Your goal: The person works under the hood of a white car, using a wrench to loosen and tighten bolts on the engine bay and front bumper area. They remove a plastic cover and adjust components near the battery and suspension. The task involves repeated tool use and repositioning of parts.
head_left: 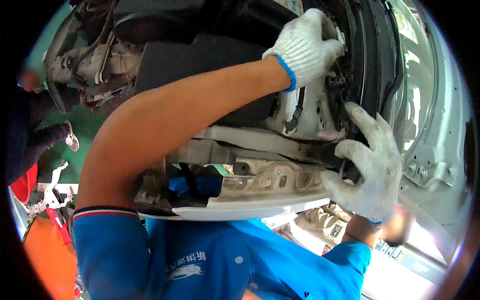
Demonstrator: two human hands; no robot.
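Both hands wear white knit gloves and are inside a car's opened front end. My left hand (310, 47), with a blue-edged cuff, reaches across to the far right side. Its fingers curl down by dark wiring and small fittings, and whatever they grip is hidden. Nearer me, my right hand (372, 162) has its fingers spread and bent along the bay's right edge. A dark gap shows between its thumb and index finger, with no held thing visible. A black cable with a connector (291, 125) hangs against white-painted metal (312, 112) between the hands.
A bare metal crossmember (255, 182) runs in front of my body. Black covers (200, 60) lie under my left arm. A silver body panel (440, 130) rises at right. A person's shoe (72, 136), a red bucket-like container (24, 185) and an orange object (47, 255) are at left.
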